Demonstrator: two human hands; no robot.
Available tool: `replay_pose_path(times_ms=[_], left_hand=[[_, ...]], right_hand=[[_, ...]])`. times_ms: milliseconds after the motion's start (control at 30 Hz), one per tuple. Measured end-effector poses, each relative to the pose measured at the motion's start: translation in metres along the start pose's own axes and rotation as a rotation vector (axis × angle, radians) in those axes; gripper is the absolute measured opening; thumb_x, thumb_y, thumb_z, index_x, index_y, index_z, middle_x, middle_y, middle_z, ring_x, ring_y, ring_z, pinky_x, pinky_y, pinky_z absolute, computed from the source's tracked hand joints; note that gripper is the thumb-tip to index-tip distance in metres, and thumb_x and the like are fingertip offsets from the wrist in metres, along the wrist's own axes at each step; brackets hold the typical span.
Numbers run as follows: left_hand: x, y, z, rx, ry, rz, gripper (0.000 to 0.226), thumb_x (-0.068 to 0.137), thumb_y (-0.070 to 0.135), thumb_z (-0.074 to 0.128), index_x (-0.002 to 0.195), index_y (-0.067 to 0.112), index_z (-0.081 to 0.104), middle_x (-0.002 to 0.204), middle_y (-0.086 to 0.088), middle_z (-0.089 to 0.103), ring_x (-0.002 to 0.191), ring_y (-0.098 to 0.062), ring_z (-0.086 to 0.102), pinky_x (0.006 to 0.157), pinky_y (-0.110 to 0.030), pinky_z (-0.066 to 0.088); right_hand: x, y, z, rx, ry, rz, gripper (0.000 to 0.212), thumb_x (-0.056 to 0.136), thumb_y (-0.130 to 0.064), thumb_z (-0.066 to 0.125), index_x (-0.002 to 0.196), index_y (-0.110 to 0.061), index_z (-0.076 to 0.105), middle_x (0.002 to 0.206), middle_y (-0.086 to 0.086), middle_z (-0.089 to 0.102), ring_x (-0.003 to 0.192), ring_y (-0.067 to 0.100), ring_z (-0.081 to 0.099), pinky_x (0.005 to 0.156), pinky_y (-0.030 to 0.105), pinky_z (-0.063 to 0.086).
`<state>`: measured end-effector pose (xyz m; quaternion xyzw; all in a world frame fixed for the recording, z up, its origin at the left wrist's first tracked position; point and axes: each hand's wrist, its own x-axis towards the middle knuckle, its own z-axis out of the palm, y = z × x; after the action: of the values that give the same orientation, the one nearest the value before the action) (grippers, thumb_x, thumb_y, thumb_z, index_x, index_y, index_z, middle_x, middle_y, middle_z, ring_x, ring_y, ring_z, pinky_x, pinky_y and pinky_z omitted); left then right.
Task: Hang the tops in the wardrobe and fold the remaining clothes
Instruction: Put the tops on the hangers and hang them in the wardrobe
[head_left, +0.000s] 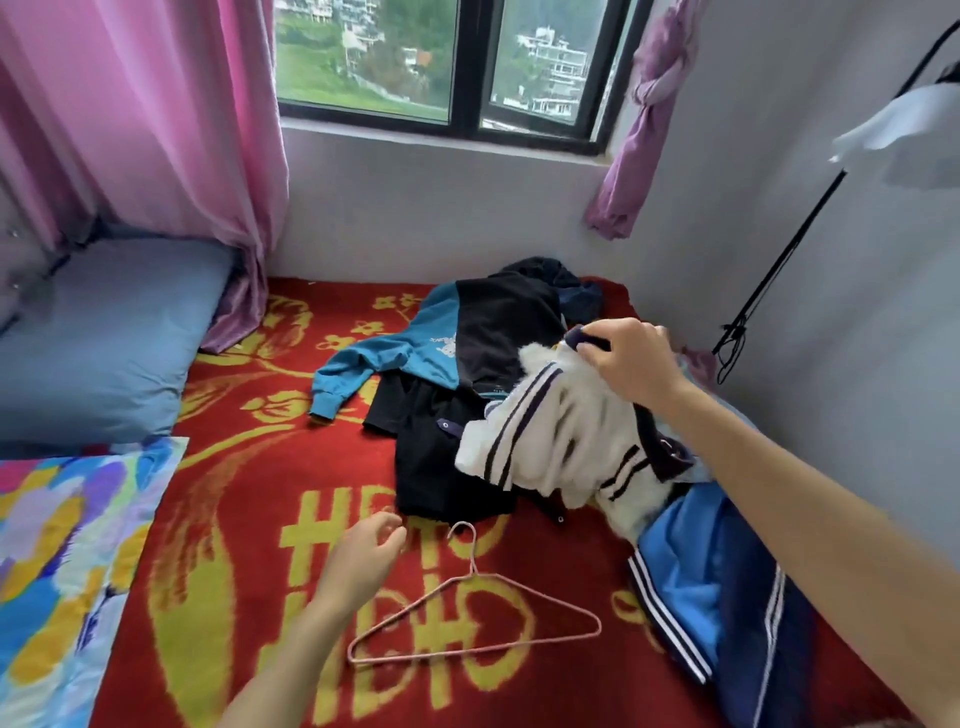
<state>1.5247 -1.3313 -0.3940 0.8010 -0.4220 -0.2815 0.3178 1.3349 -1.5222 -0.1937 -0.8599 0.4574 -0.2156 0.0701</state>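
Nearest, the left hand hovers over the bed with its fingers loosely curled and nothing in them. Just to its right a thin pink wire hanger lies flat, its hook close to the fingertips. Farther off and to the right, the right hand grips the dark collar of a white fleecy top with dark stripes, which is bunched below the hand and blurred. Under that forearm lie blue track trousers with white side stripes. Left of the right hand a black garment is spread out, and beyond it lies a teal and black hooded sweatshirt, one sleeve stretched leftward. All rest on a red plush blanket with yellow flowers and letters. Left of the left hand are a multicoloured patterned cloth and, farther, a grey-blue pillow. Behind, a pink curtain, a dark-framed window and a knotted purple curtain stand against grey walls.
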Motion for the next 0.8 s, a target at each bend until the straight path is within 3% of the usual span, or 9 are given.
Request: replay_pose_path(times_ms=[67, 167, 233, 300, 400, 533, 633, 700, 800], left_hand=[[-0.003, 0.006, -0.014, -0.082, 0.058, 0.079, 0.029, 0.095, 0.023, 0.052, 0.12, 0.012, 0.06, 0.116, -0.003, 0.064, 0.103, -0.016, 0.058, 0.082, -0.027, 0.045], [-0.017, 0.016, -0.026, -0.243, 0.14, 0.179, 0.03, 0.092, 0.026, 0.056, 0.12, 0.015, 0.06, 0.106, 0.003, 0.064, 0.091, -0.008, 0.059, 0.074, -0.022, 0.047], [-0.026, 0.019, -0.028, -0.329, 0.17, 0.207, 0.037, 0.089, 0.036, 0.06, 0.12, 0.016, 0.061, 0.104, 0.006, 0.064, 0.089, -0.004, 0.06, 0.071, -0.018, 0.048], [-0.035, 0.017, -0.027, -0.391, 0.18, 0.19, 0.057, 0.08, 0.058, 0.061, 0.12, 0.016, 0.059, 0.106, 0.007, 0.064, 0.088, -0.002, 0.061, 0.068, -0.015, 0.048], [-0.043, 0.01, -0.017, -0.35, 0.167, 0.112, 0.074, 0.071, 0.068, 0.06, 0.129, 0.024, 0.05, 0.109, 0.009, 0.062, 0.093, -0.003, 0.061, 0.071, -0.02, 0.051], [-0.043, -0.023, 0.003, -0.089, 0.236, -0.101, 0.071, 0.085, 0.046, 0.062, 0.144, 0.025, 0.029, 0.128, 0.002, 0.052, 0.115, -0.023, 0.053, 0.083, -0.037, 0.049], [-0.046, -0.045, 0.016, -0.09, 0.24, -0.164, 0.05, 0.095, 0.029, 0.05, 0.142, 0.018, 0.034, 0.094, -0.001, 0.065, 0.072, -0.019, 0.062, 0.055, -0.03, 0.049], [-0.051, -0.049, 0.02, -0.072, 0.228, -0.139, 0.038, 0.1, 0.02, 0.04, 0.138, 0.015, 0.042, 0.063, 0.005, 0.054, 0.044, -0.009, 0.043, 0.038, -0.02, 0.027], [-0.047, -0.051, 0.017, -0.028, 0.261, -0.142, 0.033, 0.1, 0.014, 0.039, 0.13, 0.015, 0.052, 0.069, -0.004, 0.061, 0.053, -0.022, 0.053, 0.042, -0.025, 0.027]], right_hand=[[-0.003, -0.033, -0.001, 0.1, -0.017, -0.033, 0.019, 0.089, -0.015, 0.057, 0.096, -0.011, 0.074, 0.095, 0.007, 0.072, 0.09, 0.023, 0.063, 0.085, 0.033, 0.045], [-0.007, -0.075, 0.022, 0.289, -0.078, 0.079, 0.018, 0.083, -0.011, 0.063, 0.073, 0.003, 0.071, 0.065, 0.01, 0.061, 0.067, 0.021, 0.053, 0.061, 0.028, 0.039], [-0.011, -0.094, 0.049, 0.387, -0.113, 0.207, 0.033, 0.079, -0.01, 0.065, 0.048, -0.007, 0.056, 0.05, 0.003, 0.043, 0.057, 0.018, 0.042, 0.052, 0.027, 0.03], [-0.022, -0.112, 0.082, 0.49, -0.177, 0.306, 0.043, 0.078, -0.009, 0.066, 0.042, -0.016, 0.042, 0.046, -0.002, 0.034, 0.05, 0.016, 0.036, 0.05, 0.027, 0.028], [-0.043, -0.133, 0.126, 0.637, -0.265, 0.412, 0.027, 0.08, -0.011, 0.064, 0.054, -0.009, 0.055, 0.053, 0.001, 0.044, 0.057, 0.018, 0.046, 0.057, 0.029, 0.036], [-0.053, -0.152, 0.154, 0.865, -0.2, 0.502, 0.017, 0.084, -0.012, 0.059, 0.085, 0.004, 0.065, 0.069, 0.005, 0.052, 0.068, 0.017, 0.05, 0.063, 0.027, 0.039], [-0.053, -0.149, 0.16, 0.99, -0.175, 0.571, 0.011, 0.085, -0.012, 0.059, 0.093, -0.005, 0.063, 0.066, 0.0, 0.055, 0.07, 0.016, 0.053, 0.068, 0.028, 0.044], [-0.054, -0.139, 0.165, 1.062, -0.184, 0.603, 0.017, 0.085, -0.011, 0.06, 0.101, -0.006, 0.061, 0.078, 0.003, 0.064, 0.082, 0.021, 0.062, 0.078, 0.033, 0.052], [-0.053, -0.116, 0.165, 1.088, -0.212, 0.645, 0.029, 0.086, -0.004, 0.057, 0.114, -0.004, 0.055, 0.096, 0.009, 0.066, 0.092, 0.023, 0.063, 0.087, 0.035, 0.052]])
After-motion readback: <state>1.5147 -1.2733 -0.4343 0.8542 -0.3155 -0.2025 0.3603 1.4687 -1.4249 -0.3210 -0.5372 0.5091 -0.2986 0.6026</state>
